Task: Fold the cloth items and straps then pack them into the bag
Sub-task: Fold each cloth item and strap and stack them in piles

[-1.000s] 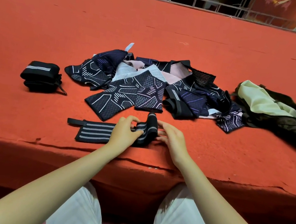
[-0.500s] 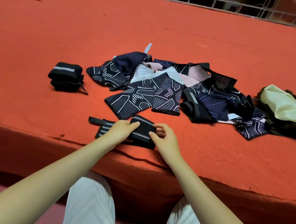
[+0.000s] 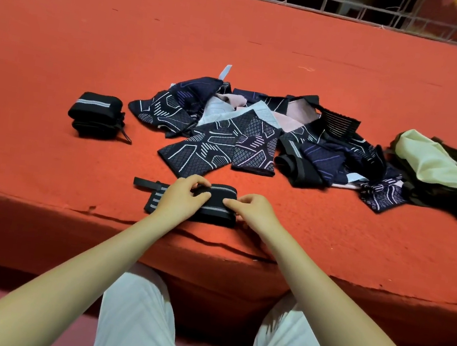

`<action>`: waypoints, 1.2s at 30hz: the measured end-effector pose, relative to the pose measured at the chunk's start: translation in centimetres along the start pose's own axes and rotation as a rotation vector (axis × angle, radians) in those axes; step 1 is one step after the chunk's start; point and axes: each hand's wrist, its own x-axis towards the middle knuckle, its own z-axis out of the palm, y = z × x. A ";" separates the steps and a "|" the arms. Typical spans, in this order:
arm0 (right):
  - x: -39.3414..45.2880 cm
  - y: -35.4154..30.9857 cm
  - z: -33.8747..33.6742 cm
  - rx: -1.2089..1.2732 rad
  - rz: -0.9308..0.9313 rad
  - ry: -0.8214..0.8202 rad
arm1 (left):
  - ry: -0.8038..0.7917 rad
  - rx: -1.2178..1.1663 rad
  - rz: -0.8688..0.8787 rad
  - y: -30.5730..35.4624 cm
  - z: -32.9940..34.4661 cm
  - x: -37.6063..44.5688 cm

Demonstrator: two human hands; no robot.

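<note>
— At the near edge of the red platform (image 3: 63, 38), what has the person got?
— A black strap (image 3: 218, 205) with grey stripes, partly folded. The left hand (image 3: 180, 199) has fingers curled over its top fold, thumb tucked against it. The right hand (image 3: 257, 211) pinches the right end, fingers bent and close together.
— And the rest?
— A folded strap (image 3: 95, 114) lies well to the left. The patterned cloth pile (image 3: 245, 134) sits just behind the hands; the bag (image 3: 441, 172) lies open at the far right.
</note>
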 end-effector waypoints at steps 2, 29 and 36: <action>0.1 -0.8 0.0 -0.071 0.050 -0.010 | -0.028 0.042 -0.005 -0.5 -0.4 0.3; 0.2 -5.9 9.4 -0.022 -0.443 -0.025 | -0.028 -0.012 -0.237 -5.6 -7.6 0.8; 1.1 -5.3 8.9 -0.009 -0.181 0.044 | 0.156 0.542 -0.074 -6.3 -5.5 0.1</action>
